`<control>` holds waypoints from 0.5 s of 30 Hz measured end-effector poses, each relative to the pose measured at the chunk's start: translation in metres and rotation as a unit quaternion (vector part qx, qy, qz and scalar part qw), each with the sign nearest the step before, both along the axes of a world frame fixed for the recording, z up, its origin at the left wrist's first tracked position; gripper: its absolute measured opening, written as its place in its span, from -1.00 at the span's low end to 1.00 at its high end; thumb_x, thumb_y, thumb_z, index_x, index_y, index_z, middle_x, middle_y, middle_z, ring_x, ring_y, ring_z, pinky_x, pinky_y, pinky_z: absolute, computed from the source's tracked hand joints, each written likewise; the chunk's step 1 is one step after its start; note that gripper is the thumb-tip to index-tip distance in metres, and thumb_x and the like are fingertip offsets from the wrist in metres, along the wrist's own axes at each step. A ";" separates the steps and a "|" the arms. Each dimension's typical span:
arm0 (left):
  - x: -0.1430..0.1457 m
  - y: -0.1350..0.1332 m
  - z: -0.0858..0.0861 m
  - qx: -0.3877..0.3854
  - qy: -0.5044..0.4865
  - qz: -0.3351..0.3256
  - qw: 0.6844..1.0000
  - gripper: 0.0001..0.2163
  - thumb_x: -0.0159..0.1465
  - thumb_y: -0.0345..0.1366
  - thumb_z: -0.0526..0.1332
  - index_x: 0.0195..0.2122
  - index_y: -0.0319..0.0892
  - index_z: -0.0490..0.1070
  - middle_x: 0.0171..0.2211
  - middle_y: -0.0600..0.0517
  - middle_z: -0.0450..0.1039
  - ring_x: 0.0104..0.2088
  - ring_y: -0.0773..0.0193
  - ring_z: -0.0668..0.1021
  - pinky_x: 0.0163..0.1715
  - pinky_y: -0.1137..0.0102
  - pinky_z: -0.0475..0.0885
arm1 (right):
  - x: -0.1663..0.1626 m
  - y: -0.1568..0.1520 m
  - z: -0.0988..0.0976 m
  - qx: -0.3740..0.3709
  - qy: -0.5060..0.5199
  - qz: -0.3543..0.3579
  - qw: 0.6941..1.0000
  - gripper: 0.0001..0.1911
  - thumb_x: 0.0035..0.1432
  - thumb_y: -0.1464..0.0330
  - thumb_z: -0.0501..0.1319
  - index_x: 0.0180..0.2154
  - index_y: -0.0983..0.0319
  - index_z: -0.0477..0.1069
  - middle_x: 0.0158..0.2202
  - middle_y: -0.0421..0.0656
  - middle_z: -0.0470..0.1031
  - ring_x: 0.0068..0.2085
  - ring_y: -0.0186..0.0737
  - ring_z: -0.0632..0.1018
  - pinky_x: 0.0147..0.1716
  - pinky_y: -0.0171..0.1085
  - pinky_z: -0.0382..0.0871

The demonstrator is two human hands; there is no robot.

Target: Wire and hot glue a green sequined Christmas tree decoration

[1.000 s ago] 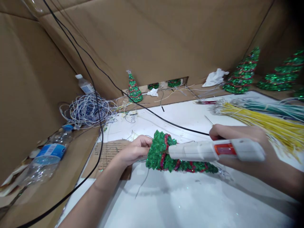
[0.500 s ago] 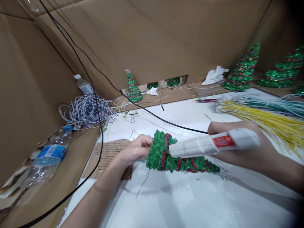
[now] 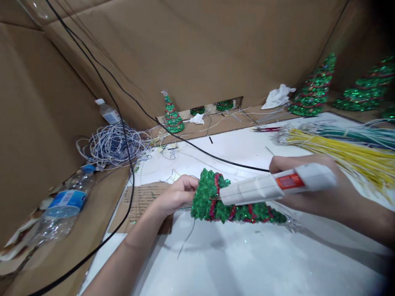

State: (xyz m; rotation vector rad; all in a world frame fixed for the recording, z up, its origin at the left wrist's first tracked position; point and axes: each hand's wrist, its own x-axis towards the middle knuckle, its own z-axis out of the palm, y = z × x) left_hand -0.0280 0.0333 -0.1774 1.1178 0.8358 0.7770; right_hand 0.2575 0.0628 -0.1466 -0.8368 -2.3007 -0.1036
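A small green tinsel Christmas tree (image 3: 240,207) with red garland lies on its side above the white table, its base to the left and a clear star tip to the right. My left hand (image 3: 182,191) grips the base end, with fingertips partly hidden behind it. A thin dark wire hangs below the base. My right hand (image 3: 311,185) is closed around a white glue gun (image 3: 253,191) with a red switch. The gun's narrow metal nozzle touches or nearly touches the tree beside the red garland near the base.
A black cord (image 3: 197,149) crosses the workspace. At the left are a plastic bottle (image 3: 66,205), a lined cardboard piece (image 3: 143,201) and tangled white wires (image 3: 114,142). Yellow wire bundles (image 3: 345,150) lie at right. Finished-looking trees (image 3: 314,88) stand behind, near white tissue (image 3: 277,97).
Almost nothing differs. The view has shifted slightly, while both hands, the tree and the glue gun keep nearly the same position.
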 end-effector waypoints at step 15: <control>-0.001 0.000 -0.002 -0.019 0.014 0.007 1.000 -0.93 -0.16 -0.42 0.33 -0.59 -0.28 0.56 -0.64 0.01 0.48 -0.62 0.40 0.40 -0.61 0.54 0.25 | -0.004 -0.005 0.015 0.073 -0.029 -0.003 0.997 -0.79 0.02 0.34 0.04 -0.62 0.15 0.19 -0.76 -0.35 0.18 -0.75 -0.40 0.24 -0.75 -0.36 0.04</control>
